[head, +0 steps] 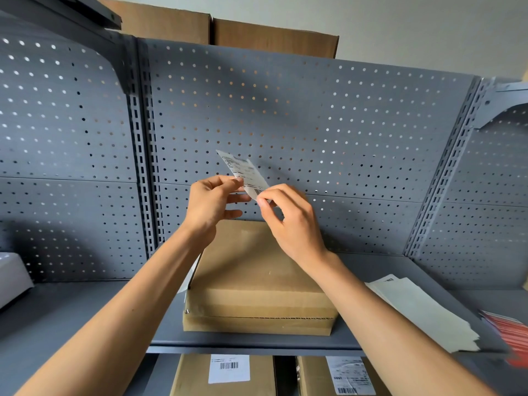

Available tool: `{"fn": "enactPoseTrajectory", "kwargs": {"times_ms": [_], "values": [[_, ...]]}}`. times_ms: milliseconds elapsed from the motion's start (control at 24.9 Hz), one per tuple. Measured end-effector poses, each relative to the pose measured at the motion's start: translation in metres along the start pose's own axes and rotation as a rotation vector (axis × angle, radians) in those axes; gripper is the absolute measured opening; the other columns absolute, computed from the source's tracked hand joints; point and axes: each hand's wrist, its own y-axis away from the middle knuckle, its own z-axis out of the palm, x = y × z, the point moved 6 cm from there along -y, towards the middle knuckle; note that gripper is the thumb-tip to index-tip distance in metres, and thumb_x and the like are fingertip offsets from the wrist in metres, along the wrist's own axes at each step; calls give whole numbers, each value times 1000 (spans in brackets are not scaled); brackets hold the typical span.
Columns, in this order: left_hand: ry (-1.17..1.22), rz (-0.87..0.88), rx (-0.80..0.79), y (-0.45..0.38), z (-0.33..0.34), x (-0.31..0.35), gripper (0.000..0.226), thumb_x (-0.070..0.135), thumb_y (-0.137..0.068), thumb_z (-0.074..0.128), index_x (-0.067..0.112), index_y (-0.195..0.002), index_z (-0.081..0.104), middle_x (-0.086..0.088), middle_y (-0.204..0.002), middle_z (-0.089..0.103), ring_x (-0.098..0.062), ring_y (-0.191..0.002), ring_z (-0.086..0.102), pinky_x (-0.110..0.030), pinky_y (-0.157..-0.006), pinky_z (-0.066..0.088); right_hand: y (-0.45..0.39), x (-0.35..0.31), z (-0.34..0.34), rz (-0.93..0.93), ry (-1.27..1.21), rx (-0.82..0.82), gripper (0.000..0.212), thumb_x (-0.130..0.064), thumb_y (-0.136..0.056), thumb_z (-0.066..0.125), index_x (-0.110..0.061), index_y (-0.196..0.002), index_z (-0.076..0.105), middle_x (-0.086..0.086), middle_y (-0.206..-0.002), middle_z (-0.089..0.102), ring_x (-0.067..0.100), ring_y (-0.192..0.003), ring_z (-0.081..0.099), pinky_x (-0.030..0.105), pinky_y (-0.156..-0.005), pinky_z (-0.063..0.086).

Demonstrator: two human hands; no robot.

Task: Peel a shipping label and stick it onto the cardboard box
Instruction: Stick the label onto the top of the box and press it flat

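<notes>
A white shipping label with black print and a barcode is held up in the air in front of the grey pegboard. My left hand pinches its left edge between thumb and fingers. My right hand pinches its lower right corner at the barcode. Below both hands a taped brown cardboard box sits on the grey shelf, its top face bare.
Pale backing sheets lie on the shelf at the right, beside a red-striped item. A white object sits at the far left. Two labelled boxes stand on the shelf below. More cardboard boxes rest above the pegboard.
</notes>
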Motion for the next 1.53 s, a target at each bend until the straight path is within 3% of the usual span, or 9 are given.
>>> {"fn": "enactPoseTrajectory", "kwargs": {"times_ms": [281, 442, 562, 642, 763, 1004, 1124, 1285, 1526], "values": [[-126, 146, 82, -8, -12, 13, 16, 20, -92, 71, 16, -77, 72, -1, -83, 75, -15, -76, 62, -30, -60, 48, 3, 13, 4, -16, 8, -54, 11, -16, -92, 68, -5, -92, 72, 5, -94, 66, 24, -85, 62, 36, -76, 51], [-488, 388, 66, -7, -30, 20, 10, 28, -91, 72, 22, -84, 75, 0, -106, 70, -15, -97, 65, -35, -81, 52, 1, 45, -8, 355, -101, -15, 13, -23, -91, 67, -16, -99, 73, -6, -100, 67, 13, -80, 62, 21, -72, 47], [-608, 489, 2, 0, -32, 20, 7, 28, -91, 72, 23, -88, 75, 5, -108, 62, -13, -107, 61, -34, -80, 48, 6, 61, 5, 629, -209, -117, 24, -28, -92, 65, -16, -111, 72, -6, -104, 71, 9, -83, 61, 10, -70, 42], [-599, 505, -29, 3, -32, 22, 6, 28, -92, 72, 23, -89, 75, 9, -108, 60, -16, -104, 61, -33, -76, 45, 7, 63, 20, 728, -329, -185, 31, -31, -94, 63, -13, -117, 70, -3, -107, 73, 8, -91, 63, 12, -76, 44], [-574, 502, -53, 6, -32, 28, 7, 30, -93, 70, 26, -89, 75, 10, -109, 60, -16, -101, 61, -31, -73, 45, 2, 59, 29, 724, -430, -173, 24, -30, -95, 60, -13, -108, 72, 3, -98, 75, 5, -85, 62, 23, -77, 45], [-589, 471, -4, 8, -38, 35, 11, 28, -92, 71, 19, -89, 76, 6, -108, 64, -11, -104, 61, -31, -80, 47, -14, 49, 17, 708, -557, 4, 9, -15, -94, 63, -10, -96, 70, -2, -92, 74, 0, -76, 63, 17, -71, 48], [-571, 455, 0, 9, -39, 36, 11, 28, -90, 73, 18, -87, 77, 3, -107, 66, -9, -104, 63, -31, -86, 50, -15, 45, 7, 686, -520, 57, 7, -13, -92, 65, -10, -89, 71, 1, -84, 72, 5, -74, 61, 20, -72, 48], [-581, 463, 29, 11, -37, 34, 10, 28, -90, 74, 19, -85, 77, 4, -103, 66, -4, -99, 63, -19, -80, 46, -9, 41, -7, 690, -448, 56, 12, -13, -89, 67, -7, -80, 72, -5, -70, 68, 4, -63, 56, 21, -65, 46], [-440, 279, 0, 15, -23, 26, 18, 30, -90, 73, 17, -77, 75, 9, -101, 69, 1, -73, 61, -22, -69, 42, -1, 36, -31, 717, -296, 0, 18, -18, -87, 67, -8, -74, 74, -1, -68, 70, 2, -60, 53, 20, -60, 42]]}}
